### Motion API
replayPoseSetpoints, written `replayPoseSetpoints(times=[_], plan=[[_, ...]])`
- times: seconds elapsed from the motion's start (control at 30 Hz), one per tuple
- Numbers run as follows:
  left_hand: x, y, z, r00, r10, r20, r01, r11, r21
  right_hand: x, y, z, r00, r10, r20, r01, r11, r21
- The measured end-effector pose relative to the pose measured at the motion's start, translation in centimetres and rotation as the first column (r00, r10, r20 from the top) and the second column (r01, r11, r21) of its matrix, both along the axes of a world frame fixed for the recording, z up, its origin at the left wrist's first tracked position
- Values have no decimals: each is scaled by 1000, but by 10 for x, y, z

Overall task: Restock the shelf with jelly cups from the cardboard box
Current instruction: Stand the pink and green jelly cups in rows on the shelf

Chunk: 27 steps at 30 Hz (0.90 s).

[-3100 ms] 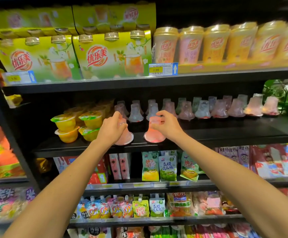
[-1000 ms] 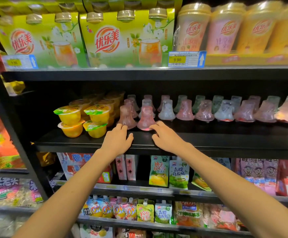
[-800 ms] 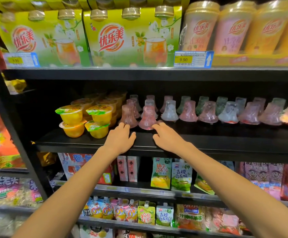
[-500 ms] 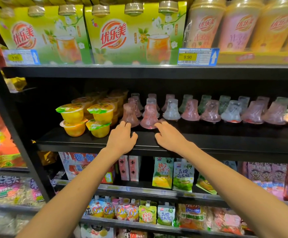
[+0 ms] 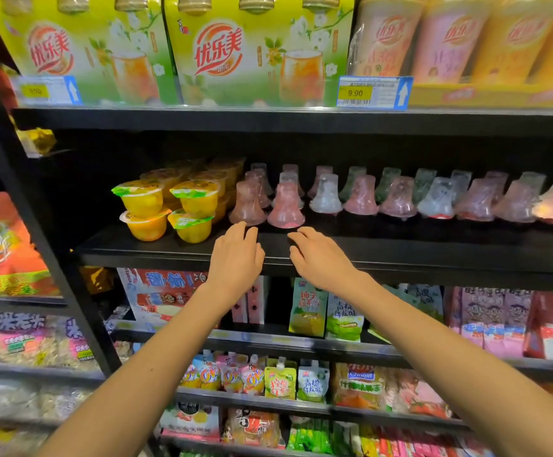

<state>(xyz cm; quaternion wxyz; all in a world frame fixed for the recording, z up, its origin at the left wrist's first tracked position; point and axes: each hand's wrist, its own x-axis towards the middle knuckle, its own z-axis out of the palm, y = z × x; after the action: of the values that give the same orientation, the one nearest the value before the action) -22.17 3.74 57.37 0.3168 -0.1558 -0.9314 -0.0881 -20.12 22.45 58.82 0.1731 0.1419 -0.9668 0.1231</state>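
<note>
Two pink bell-shaped jelly cups (image 5: 247,206) (image 5: 286,207) stand upside down at the front of the black middle shelf (image 5: 169,249). My left hand (image 5: 235,258) hovers flat just in front of the left cup, fingers spread, holding nothing. My right hand (image 5: 321,255) hovers beside it in front of the right cup, also empty with fingers apart. More jelly cups (image 5: 397,199) in pink, green and clear line the shelf to the right in rows. The cardboard box is out of view.
Stacked yellow fruit cups (image 5: 169,209) sit left of the jelly cups. Green drink multipacks (image 5: 255,51) and tall cups fill the shelf above, with a 9.90 price tag (image 5: 374,93). Snack pouches (image 5: 324,315) hang on the lower shelves. A black upright post (image 5: 48,245) stands left.
Both hands set down the two pink cups, pushed them back into the row and let go. Since half a second ago the hands have drawn slightly back from the cups.
</note>
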Motion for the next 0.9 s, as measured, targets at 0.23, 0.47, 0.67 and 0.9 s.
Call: replayPoseSetpoints(times=[0.23, 0.47, 0.67, 0.9], plan=[[49, -1, -13, 999, -5, -50, 6, 1000, 16, 51, -11, -16, 984, 114, -139, -111, 993, 29], [109, -24, -84, 997, -43, 70, 41, 999, 23, 102, -33, -82, 953, 298, -52, -289, 948, 135], [150, -45, -176, 942, 30, 334, -26, 1000, -15, 126, -51, -167, 927, 320, 197, -332, 943, 28], [217, -45, -305, 774, 91, 626, -109, 994, -10, 164, -57, -285, 856, 358, 373, -331, 934, -136]])
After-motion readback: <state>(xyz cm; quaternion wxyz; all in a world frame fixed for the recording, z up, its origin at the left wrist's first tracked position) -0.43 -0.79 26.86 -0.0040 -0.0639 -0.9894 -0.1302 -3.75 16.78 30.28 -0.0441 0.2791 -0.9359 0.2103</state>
